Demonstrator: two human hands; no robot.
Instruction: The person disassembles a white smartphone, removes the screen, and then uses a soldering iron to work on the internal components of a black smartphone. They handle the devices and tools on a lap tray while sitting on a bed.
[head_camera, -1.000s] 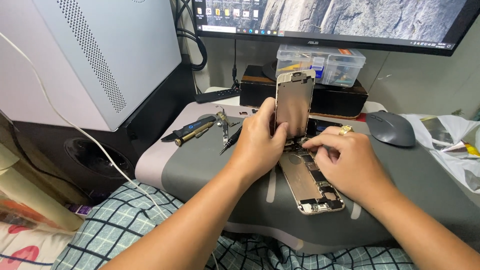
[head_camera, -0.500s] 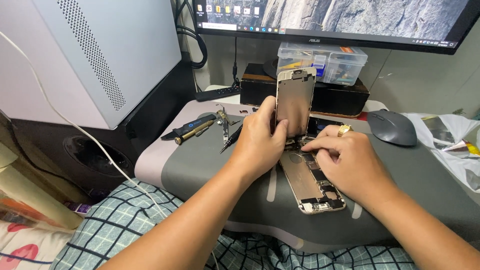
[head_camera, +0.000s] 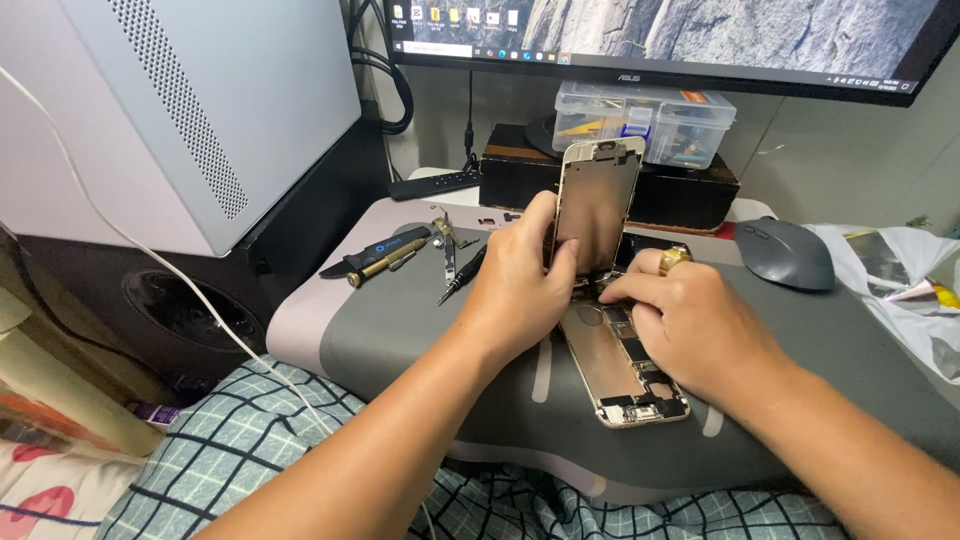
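Nearest: checked blanket (head_camera: 250, 440) across the lap, w/ a white cable (head_camera: 150, 255) running over it from upper left. On top sits a grey lap desk (head_camera: 400, 350), both forearms reaching over its front edge.

Opened phone body (head_camera: 625, 375) lies flat on the desk, insides up, gold frame, bottom end toward the viewer. Right hand (head_camera: 690, 325) rests on its upper half, fingers curled down & bunched together, tips pressing into the phone's insides near the hinge end; gold ring on one finger. Can't tell if it pinches anything small, tips are hidden.

Left hand (head_camera: 520, 290) just left of it, thumb & fingers clamped on the lower edge of the phone screen (head_camera: 597, 200), which stands about upright, back side facing the viewer, bottom edge meeting the top of the phone body.

Left of the hands, on the desk: tweezers (head_camera: 447, 250), a small black screwdriver (head_camera: 462, 277), a black & brass tool (head_camera: 378, 258), all near each other, apart from the phone.

Right side: grey mouse (head_camera: 785, 252) on the desk's far corner, crumpled plastic bags (head_camera: 905, 275) beyond it.

Farther back: black remote (head_camera: 432, 185), black box (head_camera: 520, 175) w/ a clear parts box (head_camera: 645, 120) on top, behind the screen. Big white computer case (head_camera: 200, 100) far left, monitor (head_camera: 680, 35) along the top, lit.
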